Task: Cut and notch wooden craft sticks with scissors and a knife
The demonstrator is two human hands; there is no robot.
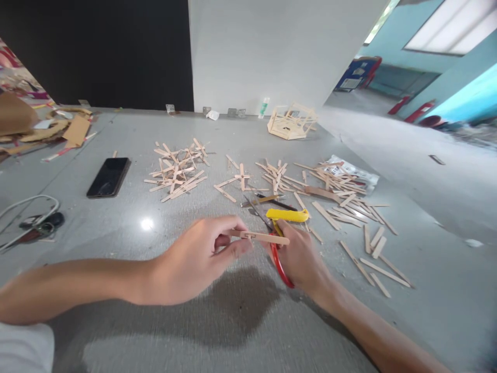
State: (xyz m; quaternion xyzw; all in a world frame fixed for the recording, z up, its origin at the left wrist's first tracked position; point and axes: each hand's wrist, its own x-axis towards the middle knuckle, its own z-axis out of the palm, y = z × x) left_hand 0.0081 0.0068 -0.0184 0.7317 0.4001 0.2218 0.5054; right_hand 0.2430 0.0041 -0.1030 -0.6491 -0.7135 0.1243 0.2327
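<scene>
My left hand point(205, 254) is closed, pinching a wooden craft stick point(272, 239) between thumb and fingers; the stick has a small dark mark near its middle. My right hand point(305, 254) curls around the red handle of a pair of scissors point(280, 269), whose blades point away to the upper left. Part of that grip is hidden behind the stick. Just beyond my right fingers lies a yellow utility knife point(287, 215). Behind it, a thin brownish pen-like tool point(262, 200) crosses a dark pen-like one point(281, 203).
A pile of joined sticks point(178, 168) sits left of centre, with loose sticks point(349, 212) spread to the right. Farther back are a stick-built frame point(293, 123) and a small glue bottle point(264, 107). A phone point(109, 177), cable point(29, 199) and cardboard point(77, 130) lie left.
</scene>
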